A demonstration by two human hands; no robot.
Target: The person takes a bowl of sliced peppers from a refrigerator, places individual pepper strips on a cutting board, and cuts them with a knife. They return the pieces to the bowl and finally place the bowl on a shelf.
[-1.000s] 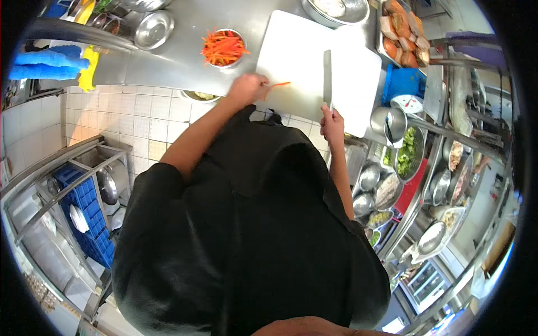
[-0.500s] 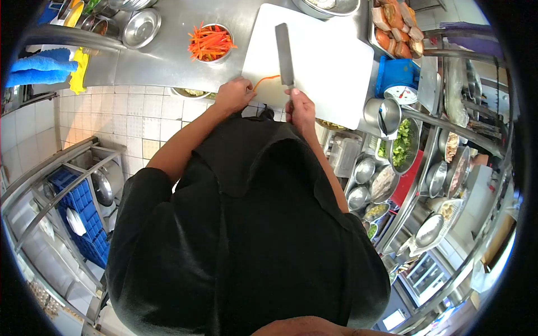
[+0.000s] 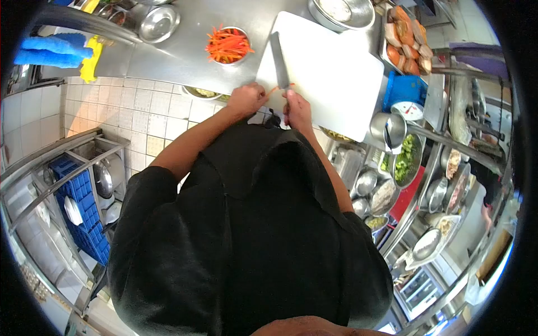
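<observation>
My right hand (image 3: 296, 109) grips the handle of a cleaver (image 3: 278, 61) whose blade lies over the near left part of a white cutting board (image 3: 336, 73). My left hand (image 3: 246, 99) rests at the board's near left corner, fingers closed on a thin orange carrot strip (image 3: 273, 90) right beside the blade. A steel bowl of carrot strips (image 3: 227, 46) stands on the steel counter (image 3: 179, 56) left of the board.
An empty steel bowl (image 3: 159, 23) sits at the counter's left; a large steel bowl (image 3: 342, 11) lies beyond the board. A tray of food pieces (image 3: 406, 42), a blue scale (image 3: 406, 89) and several steel bowls (image 3: 403, 157) fill the right. Blue cloths (image 3: 53, 50) hang left.
The cleaver has swung from the board's right side to its near left corner. My right hand now sits next to my left hand, and the carrot strip lies against the blade.
</observation>
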